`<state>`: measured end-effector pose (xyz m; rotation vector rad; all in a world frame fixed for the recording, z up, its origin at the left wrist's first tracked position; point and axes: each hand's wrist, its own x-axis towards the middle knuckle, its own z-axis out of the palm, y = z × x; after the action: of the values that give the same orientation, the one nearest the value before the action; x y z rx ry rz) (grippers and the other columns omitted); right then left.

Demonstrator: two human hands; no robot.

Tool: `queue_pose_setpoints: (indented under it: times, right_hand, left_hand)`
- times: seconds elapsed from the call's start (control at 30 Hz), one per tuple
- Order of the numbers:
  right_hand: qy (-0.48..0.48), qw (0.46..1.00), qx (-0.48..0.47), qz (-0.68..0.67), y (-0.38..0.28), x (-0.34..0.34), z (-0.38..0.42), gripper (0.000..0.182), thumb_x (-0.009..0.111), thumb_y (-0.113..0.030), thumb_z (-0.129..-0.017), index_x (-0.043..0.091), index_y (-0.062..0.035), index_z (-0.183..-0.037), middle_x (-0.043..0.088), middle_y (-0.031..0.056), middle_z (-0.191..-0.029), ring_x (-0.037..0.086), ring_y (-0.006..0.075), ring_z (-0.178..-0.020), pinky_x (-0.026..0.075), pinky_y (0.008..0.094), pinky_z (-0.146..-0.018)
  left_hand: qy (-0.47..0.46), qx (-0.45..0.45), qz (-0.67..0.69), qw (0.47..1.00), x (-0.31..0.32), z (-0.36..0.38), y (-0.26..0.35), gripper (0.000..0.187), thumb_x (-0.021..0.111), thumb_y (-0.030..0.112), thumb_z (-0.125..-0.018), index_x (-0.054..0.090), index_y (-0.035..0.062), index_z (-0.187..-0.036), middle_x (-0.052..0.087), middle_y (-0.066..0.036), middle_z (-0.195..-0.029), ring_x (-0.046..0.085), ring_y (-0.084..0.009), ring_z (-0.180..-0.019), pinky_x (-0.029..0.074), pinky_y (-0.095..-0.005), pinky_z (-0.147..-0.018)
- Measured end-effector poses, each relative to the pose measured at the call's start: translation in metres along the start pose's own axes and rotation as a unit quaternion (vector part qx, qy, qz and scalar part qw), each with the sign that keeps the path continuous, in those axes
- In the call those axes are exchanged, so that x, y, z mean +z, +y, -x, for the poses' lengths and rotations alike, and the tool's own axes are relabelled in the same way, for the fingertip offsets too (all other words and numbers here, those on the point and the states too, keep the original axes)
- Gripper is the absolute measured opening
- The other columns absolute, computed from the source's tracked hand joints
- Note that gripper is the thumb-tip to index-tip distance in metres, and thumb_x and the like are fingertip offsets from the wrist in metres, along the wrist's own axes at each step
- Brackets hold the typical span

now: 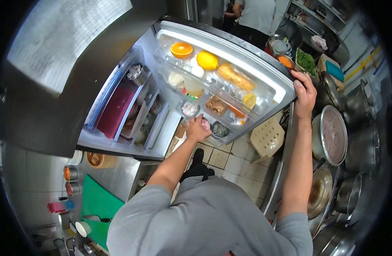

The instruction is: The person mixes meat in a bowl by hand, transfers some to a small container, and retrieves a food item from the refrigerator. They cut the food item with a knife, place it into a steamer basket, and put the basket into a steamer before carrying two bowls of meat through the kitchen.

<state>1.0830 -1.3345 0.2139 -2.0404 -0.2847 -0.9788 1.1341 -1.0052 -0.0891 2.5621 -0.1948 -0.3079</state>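
Note:
A refrigerator stands open in front of me, its door [264, 64] swung to the right. My right hand [305, 94] is wrapped round the door's outer edge. Low on the door shelf, my left hand [197, 129] has its fingers closed round a small round container with pink contents [205, 124], partly covered by the hand. Beside it are a container of white food [189, 108] and a container with dark contents [220, 130]. Above are a halved orange [181, 50], a lemon [207, 60], a yellowish wrapped package [235, 77] and a tub of brown food [216, 105].
Inside the refrigerator are a dark red drawer [115, 110] and a metal container [137, 74]. A green cutting board [98, 209] with a knife lies on the left counter. Pots and a large bowl [332, 134] line the right. A beige plastic stool [267, 138] stands beyond the door; another person [256, 17] is behind it.

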Motion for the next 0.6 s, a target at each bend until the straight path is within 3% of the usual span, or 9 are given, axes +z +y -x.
queue_pose_setpoints:
  times: [0.1, 0.2, 0.23, 0.27, 0.33, 0.4, 0.43, 0.5, 0.6]
  right_hand:
    - [-0.004, 1.0, 0.022, 0.019, 0.002, -0.002, 0.001, 0.028, 0.057, -0.006, -0.086, 0.07, 0.0039, -0.109, 0.067, 0.0119, -0.104, 0.06, 0.0219, -0.103, 0.042, 0.0311, -0.097]
    - [-0.008, 1.0, 0.019, 0.015, -0.003, 0.001, -0.001, 0.031, 0.058, -0.012, -0.083, 0.069, 0.0047, -0.107, 0.068, 0.0153, -0.107, 0.061, 0.0269, -0.107, 0.042, 0.0383, -0.101]
    - [-0.009, 1.0, 0.013, 0.025, -0.003, 0.001, -0.002, 0.032, 0.058, -0.015, -0.083, 0.069, 0.005, -0.106, 0.068, 0.0165, -0.107, 0.06, 0.0284, -0.107, 0.042, 0.0401, -0.102]
    - [-0.016, 0.999, 0.017, 0.022, -0.004, 0.0, -0.004, 0.034, 0.058, -0.017, -0.082, 0.069, 0.0052, -0.106, 0.068, 0.0174, -0.107, 0.06, 0.0293, -0.107, 0.042, 0.0408, -0.102]
    - [-0.011, 0.999, 0.028, 0.013, -0.004, 0.002, -0.005, 0.036, 0.058, -0.02, -0.081, 0.069, 0.0049, -0.104, 0.067, 0.0189, -0.105, 0.06, 0.03, -0.107, 0.042, 0.0411, -0.101]
    - [0.006, 0.999, 0.034, -0.007, 0.001, 0.004, -0.002, 0.036, 0.061, -0.023, -0.081, 0.069, 0.004, -0.104, 0.067, 0.0189, -0.104, 0.06, 0.0301, -0.106, 0.042, 0.0411, -0.1]
    - [0.014, 0.999, 0.038, -0.018, 0.0, 0.006, -0.001, 0.037, 0.063, -0.024, -0.081, 0.069, 0.0039, -0.103, 0.066, 0.019, -0.104, 0.06, 0.0302, -0.106, 0.042, 0.0412, -0.1]
    - [0.029, 0.998, 0.046, -0.023, -0.004, 0.009, -0.002, 0.037, 0.064, -0.026, -0.081, 0.07, 0.0038, -0.101, 0.066, 0.0187, -0.102, 0.06, 0.03, -0.105, 0.043, 0.0416, -0.098]
    - [0.032, 0.998, 0.036, -0.029, 0.002, 0.008, 0.001, 0.037, 0.064, -0.026, -0.081, 0.069, 0.0037, -0.102, 0.066, 0.0185, -0.101, 0.06, 0.03, -0.105, 0.043, 0.0417, -0.097]
  left_hand:
    - [-0.041, -0.062, 0.019, 0.997, 0.03, -0.055, 0.006, 0.087, 0.082, 0.048, -0.066, 0.052, 0.019, -0.142, 0.052, -0.017, -0.138, 0.044, -0.0401, -0.131, 0.042, -0.0521, -0.107]
    - [-0.028, -0.11, 0.023, 0.993, 0.054, -0.096, 0.005, 0.08, 0.076, 0.058, -0.071, 0.052, 0.0303, -0.142, 0.053, -0.012, -0.142, 0.043, -0.0379, -0.133, 0.043, -0.0529, -0.105]
    - [0.036, -0.107, 0.245, 0.963, 0.161, -0.15, -0.066, 0.079, 0.075, 0.059, -0.071, 0.051, 0.0326, -0.142, 0.052, -0.008, -0.144, 0.043, -0.0372, -0.134, 0.043, -0.0533, -0.105]
    - [0.094, -0.081, 0.452, 0.883, 0.249, -0.197, -0.126, 0.079, 0.074, 0.06, -0.072, 0.051, 0.0349, -0.142, 0.052, -0.005, -0.146, 0.043, -0.0365, -0.134, 0.042, -0.0538, -0.105]
    - [0.119, -0.116, 0.453, 0.876, 0.313, -0.221, -0.17, 0.077, 0.07, 0.064, -0.073, 0.052, 0.0357, -0.142, 0.051, 0.001, -0.148, 0.045, -0.0353, -0.134, 0.041, -0.0548, -0.105]
    - [0.047, -0.065, 0.58, 0.811, 0.29, -0.194, -0.157, 0.075, 0.069, 0.064, -0.074, 0.053, 0.0346, -0.141, 0.051, 0.001, -0.148, 0.048, -0.0321, -0.133, 0.041, -0.0538, -0.106]
    - [0.039, -0.061, 0.584, 0.808, 0.304, -0.195, -0.169, 0.075, 0.069, 0.064, -0.074, 0.053, 0.0346, -0.141, 0.051, 0.001, -0.148, 0.048, -0.0321, -0.133, 0.041, -0.0538, -0.106]
    - [0.005, -0.021, 0.472, 0.881, 0.332, -0.195, -0.185, 0.072, 0.07, 0.061, -0.075, 0.054, 0.0338, -0.141, 0.052, 0.001, -0.147, 0.046, -0.0283, -0.137, 0.037, -0.053, -0.11]
    - [0.049, 0.013, 0.466, 0.883, 0.309, -0.189, -0.169, 0.07, 0.07, 0.059, -0.077, 0.056, 0.0321, -0.14, 0.054, 0.001, -0.144, 0.042, -0.0267, -0.14, 0.03, -0.0535, -0.114]
